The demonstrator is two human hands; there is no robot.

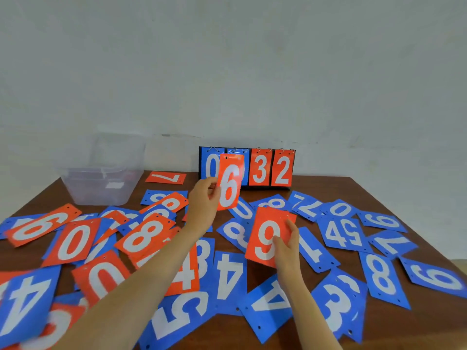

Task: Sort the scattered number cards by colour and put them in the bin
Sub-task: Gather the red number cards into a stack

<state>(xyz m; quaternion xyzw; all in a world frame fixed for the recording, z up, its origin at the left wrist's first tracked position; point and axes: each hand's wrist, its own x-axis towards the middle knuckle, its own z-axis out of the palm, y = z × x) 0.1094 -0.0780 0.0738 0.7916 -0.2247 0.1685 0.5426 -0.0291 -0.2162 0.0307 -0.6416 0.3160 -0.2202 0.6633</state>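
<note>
Dozens of cards (pixel 75 242) lie scattered and overlapping over the brown tabletop (pixel 328 188), none sorted. Red ones sit mostly to the left; blue ones fill the right side and the near edge. Each is a rectangle in red or blue with one large white digit and small punched holes along a short edge. Among the red I can read 6, 0, 8 and 7. Among the blue I can read 4, 5, 3, 8, 9, 7, 1 and 0.

At the far left corner stands the bin (pixel 101 188), a clear plastic tub, upright and close to the wall. Its sides are cloudy, with a small white label low on the front. A faint reddish patch shows through the right side, but what is inside cannot be made out.

A black scoreboard (pixel 260 170) stands at the far edge, near the middle, with ring-hung flaps. They show a blue 0, a blue flap mostly hidden, a red 3 and a red 2.

The left hand (pixel 203 200) holds a red 6 (pixel 230 183) upright in the air in front of the scoreboard, its fingers pinching the card's left edge. The right hand (pixel 286 245) grips a second red card (pixel 265 236), tilted just above the blue cards, with its fingers at the lower right edge. Its digit reads as 6 or 9.
</note>
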